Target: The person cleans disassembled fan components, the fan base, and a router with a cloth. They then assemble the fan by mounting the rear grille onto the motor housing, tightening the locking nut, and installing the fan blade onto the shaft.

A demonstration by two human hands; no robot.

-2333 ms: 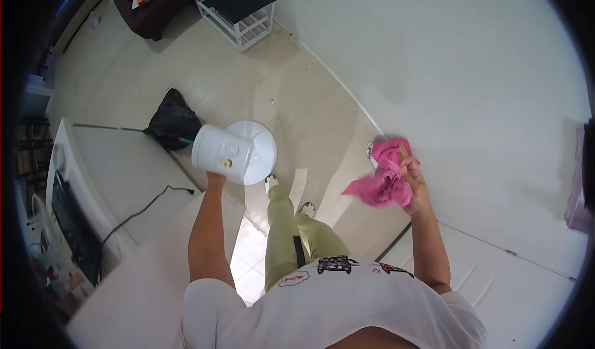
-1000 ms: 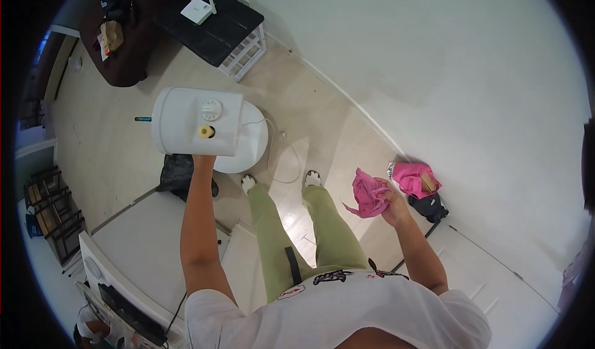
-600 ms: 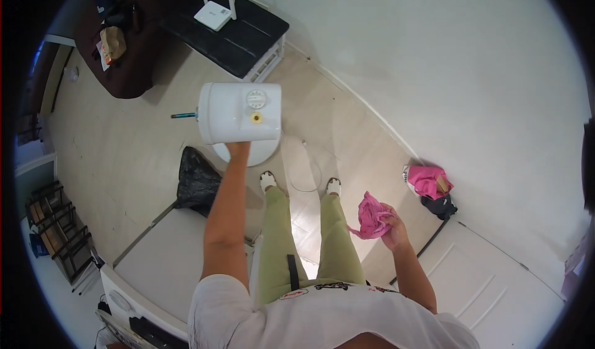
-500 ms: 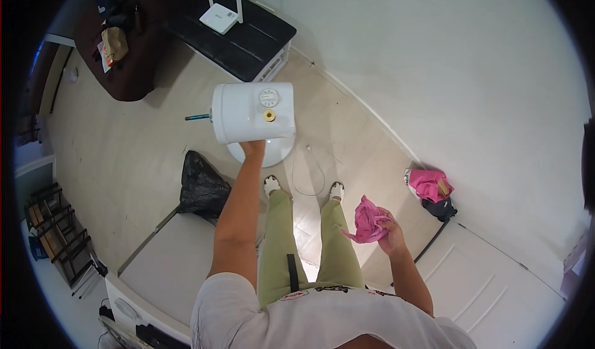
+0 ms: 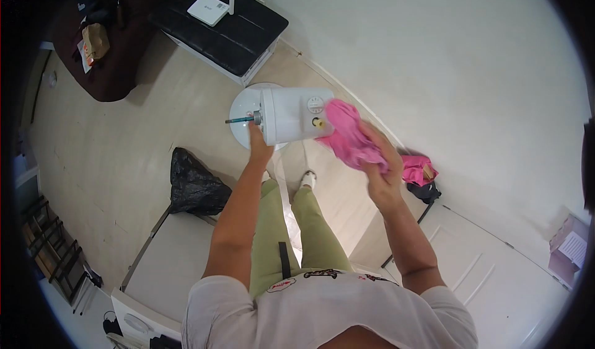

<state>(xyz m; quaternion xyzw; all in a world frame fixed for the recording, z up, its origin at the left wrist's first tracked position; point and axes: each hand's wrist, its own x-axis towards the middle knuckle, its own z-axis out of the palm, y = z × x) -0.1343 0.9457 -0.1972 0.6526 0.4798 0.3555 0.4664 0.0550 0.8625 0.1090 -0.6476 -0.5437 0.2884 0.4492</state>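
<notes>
Pink cloth point(image 5: 352, 137) has swung up from beside your leg to the dial end of the white unit point(image 5: 286, 114), bunched tight in your right hand point(image 5: 383, 178), though I can't tell if it's actually touching. You've got your left hand point(image 5: 260, 143) gripping the other end, by the teal rod point(image 5: 240, 119), so the unit's sideways out in front of you, partly over that round white disc point(image 5: 243, 104). Looks smooth and kinda glossy, with a pale ridged dial point(image 5: 315, 105) next to a yellow fitting point(image 5: 318, 123).
</notes>
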